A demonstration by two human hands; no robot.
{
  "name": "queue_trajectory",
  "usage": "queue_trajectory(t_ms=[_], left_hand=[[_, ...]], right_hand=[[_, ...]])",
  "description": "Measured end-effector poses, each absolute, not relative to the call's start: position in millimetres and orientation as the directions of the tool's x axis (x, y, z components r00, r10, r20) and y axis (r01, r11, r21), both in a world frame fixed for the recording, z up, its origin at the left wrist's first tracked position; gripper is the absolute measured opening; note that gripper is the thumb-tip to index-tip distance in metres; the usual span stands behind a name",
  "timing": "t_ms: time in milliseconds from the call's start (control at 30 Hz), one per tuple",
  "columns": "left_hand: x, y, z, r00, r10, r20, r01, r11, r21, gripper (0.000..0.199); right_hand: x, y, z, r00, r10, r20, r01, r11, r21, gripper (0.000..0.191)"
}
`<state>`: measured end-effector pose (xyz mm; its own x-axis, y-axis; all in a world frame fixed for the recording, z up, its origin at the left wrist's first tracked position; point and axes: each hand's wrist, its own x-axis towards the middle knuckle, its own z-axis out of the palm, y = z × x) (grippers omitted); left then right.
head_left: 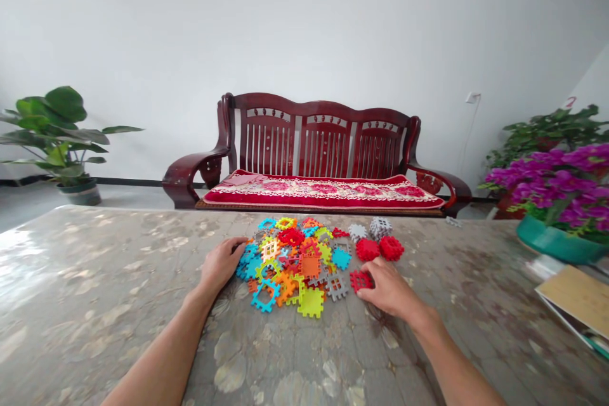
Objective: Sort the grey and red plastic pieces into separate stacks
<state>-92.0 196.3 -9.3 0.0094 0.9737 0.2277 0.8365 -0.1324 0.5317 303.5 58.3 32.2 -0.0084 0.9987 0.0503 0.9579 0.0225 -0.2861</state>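
A heap of toothed plastic building tiles in blue, orange, yellow-green, red and grey lies mid-table, with an orange square tile near its middle. My left hand rests at the heap's left edge, fingers stretched out against the blue tiles and gripping nothing that I can see. Between the thumb and fingers of my right hand is a red window-pattern tile, right of the heap. Just behind it are a red solid-tile stack and a red open-ring stack. Farther back sit a grey stack and a grey window-tile stack.
A glossy patterned cover lies over the table. To the right stand a teal pot of purple flowers and a cardboard-coloured item. A small grey piece lies near the far edge. Behind is a wooden bench.
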Motion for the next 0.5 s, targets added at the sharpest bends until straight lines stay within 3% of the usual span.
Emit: queue_trajectory(t_ms=[167,500], left_hand=[[-93.2,197.5,-11.5,0.010,0.974,0.227,0.837,-0.132,0.531,0.035],[-92.9,197.1,-11.4,0.000,0.973,0.230,0.833,-0.127,0.538,0.036]], right_hand=[[308.2,58.8,34.7,-0.087,0.996,-0.015,0.957,0.080,-0.280,0.032],[307.3,56.8,36.4,-0.038,0.997,0.062,0.971,0.051,-0.232,0.022]])
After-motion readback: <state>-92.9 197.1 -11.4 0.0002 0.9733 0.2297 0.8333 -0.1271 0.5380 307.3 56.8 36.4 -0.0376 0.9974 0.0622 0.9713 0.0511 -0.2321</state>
